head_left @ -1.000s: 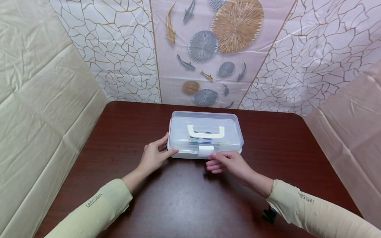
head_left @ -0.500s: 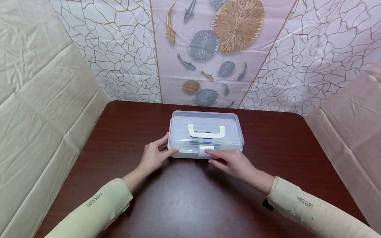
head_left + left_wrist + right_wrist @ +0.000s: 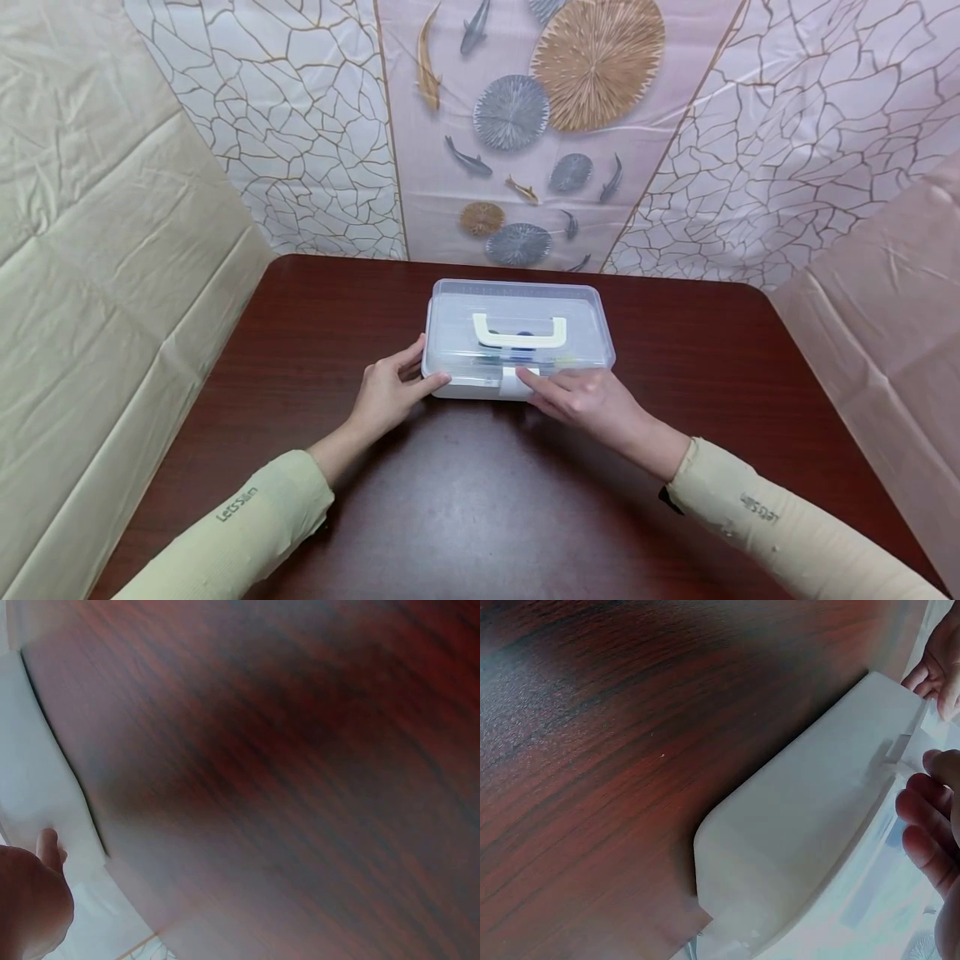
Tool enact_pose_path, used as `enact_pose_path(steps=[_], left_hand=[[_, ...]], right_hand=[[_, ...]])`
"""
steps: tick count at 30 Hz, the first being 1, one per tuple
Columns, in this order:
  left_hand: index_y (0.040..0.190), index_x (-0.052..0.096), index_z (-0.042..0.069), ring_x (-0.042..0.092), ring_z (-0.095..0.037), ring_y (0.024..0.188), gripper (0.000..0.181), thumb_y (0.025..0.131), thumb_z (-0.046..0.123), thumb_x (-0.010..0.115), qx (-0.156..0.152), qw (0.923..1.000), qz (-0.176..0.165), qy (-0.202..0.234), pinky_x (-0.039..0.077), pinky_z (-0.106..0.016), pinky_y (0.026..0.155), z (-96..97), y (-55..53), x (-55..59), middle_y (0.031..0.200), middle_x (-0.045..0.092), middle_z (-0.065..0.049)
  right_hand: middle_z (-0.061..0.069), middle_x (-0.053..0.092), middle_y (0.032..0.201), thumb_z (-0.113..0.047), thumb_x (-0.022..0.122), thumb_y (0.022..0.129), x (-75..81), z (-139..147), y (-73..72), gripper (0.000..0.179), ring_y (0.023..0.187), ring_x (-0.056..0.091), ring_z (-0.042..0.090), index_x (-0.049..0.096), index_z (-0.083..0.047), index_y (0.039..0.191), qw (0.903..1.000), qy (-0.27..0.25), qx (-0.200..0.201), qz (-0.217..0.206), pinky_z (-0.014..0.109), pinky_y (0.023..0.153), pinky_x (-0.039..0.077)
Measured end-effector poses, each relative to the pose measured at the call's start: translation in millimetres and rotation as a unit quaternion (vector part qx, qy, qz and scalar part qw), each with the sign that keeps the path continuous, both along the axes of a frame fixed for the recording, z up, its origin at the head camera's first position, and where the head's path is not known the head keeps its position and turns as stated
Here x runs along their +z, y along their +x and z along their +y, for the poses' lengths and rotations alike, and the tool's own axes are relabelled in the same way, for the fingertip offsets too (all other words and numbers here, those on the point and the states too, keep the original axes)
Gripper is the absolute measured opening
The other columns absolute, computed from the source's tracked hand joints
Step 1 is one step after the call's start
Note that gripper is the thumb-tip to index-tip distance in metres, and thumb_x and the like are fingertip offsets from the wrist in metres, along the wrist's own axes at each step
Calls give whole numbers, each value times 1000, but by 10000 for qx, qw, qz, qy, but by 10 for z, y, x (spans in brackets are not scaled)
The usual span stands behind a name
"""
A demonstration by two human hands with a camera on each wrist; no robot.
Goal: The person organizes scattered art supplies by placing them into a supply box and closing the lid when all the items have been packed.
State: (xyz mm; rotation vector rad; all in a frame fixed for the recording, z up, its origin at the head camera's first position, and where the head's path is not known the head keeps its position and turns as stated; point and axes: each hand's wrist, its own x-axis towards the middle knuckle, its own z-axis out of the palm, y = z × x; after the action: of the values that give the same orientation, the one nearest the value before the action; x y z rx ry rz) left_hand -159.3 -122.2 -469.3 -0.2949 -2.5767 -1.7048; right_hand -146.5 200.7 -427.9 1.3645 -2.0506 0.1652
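In the head view a translucent plastic storage box (image 3: 465, 312) with a white carry handle (image 3: 520, 340) sits on the table, its lid down. My left hand (image 3: 387, 392) grips its left front corner, thumb on the front and fingers along the side. My right hand (image 3: 592, 404) is at the white front latch (image 3: 510, 383), one fingertip near its top edge and another digit lower down. Beside the latch, the right wrist view shows bent fingers (image 3: 922, 814). The left wrist view catches part of the box's pale side (image 3: 45, 757). Blurred blue and green items show through the lid.
A dark red-brown wooden table (image 3: 450, 517) carries the box near its far edge. Patterned cloth (image 3: 517, 192) hangs behind it, and beige cloth walls (image 3: 150, 333) stand on both sides.
My right hand has turned over and slid slightly left and up, its fingertip moving from the latch's lower right to its top edge. The left hand and the box stay put.
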Motion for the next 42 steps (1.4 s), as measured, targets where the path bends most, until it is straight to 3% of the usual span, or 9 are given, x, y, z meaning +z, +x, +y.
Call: enact_pose_path(steps=[11, 24, 42], left_hand=[[153, 55, 4, 69, -27, 124, 75, 89, 21, 91, -14, 10000, 8, 53, 60, -36, 97, -4, 0, -25, 154, 56, -11], [153, 55, 5, 69, -26, 125, 76, 89, 22, 91, 9, 10000, 9, -48, 60, -36, 97, -10, -6, -16, 154, 56, -11], [154, 54, 5, 69, -27, 125, 77, 89, 23, 91, -23, 10000, -41, -61, 60, -36, 97, -4, 7, -5, 155, 55, -10]], right_hand=[[-1, 67, 69, -18, 53, 113, -63, 3, -30, 31, 57, 64, 12, 70, -2, 133, 9984, 70, -9, 559, 29, 49, 56], [-2, 73, 76, -20, 55, 113, -114, 14, -22, 32, 62, 68, 13, 70, 0, 133, 9995, 128, 44, 289, 31, 53, 58], [0, 70, 75, -18, 47, 115, -238, 28, -42, 33, 62, 67, 14, 69, 0, 131, 9987, 333, 41, 396, 31, 53, 57]])
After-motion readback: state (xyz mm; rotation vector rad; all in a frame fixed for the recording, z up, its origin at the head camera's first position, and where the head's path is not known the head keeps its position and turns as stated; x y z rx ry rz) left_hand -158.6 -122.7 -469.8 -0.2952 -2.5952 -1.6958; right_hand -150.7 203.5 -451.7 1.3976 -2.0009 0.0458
